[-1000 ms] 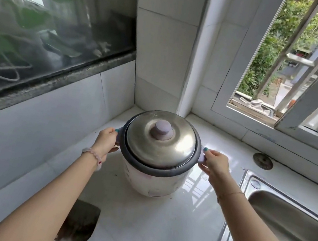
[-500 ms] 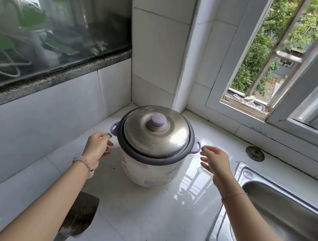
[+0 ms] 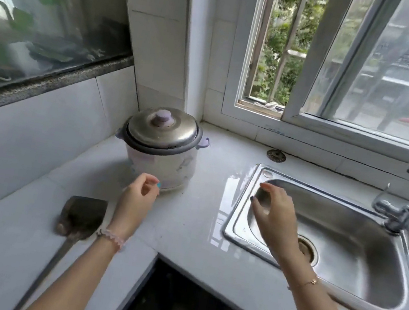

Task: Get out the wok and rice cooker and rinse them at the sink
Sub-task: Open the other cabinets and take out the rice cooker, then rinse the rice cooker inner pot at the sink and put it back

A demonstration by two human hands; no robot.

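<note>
OK, rice cooker [image 3: 161,153] sits lid on at far left corner of counter [image 3: 192,236], left of sink [image 3: 360,251]. Your 2 hands hold nothing: left hand [image 3: 136,197] just near of cooker base, fingers loosely curled; right hand [image 3: 276,213] over sink's left edge, fingers relaxed. Spatula [image 3: 82,215] lies near left.

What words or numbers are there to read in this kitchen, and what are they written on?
None can be read.
Rice cooker: pale patches on its side, too blurred to read.
Tile ledge: small blue marks, too small to read.
</note>
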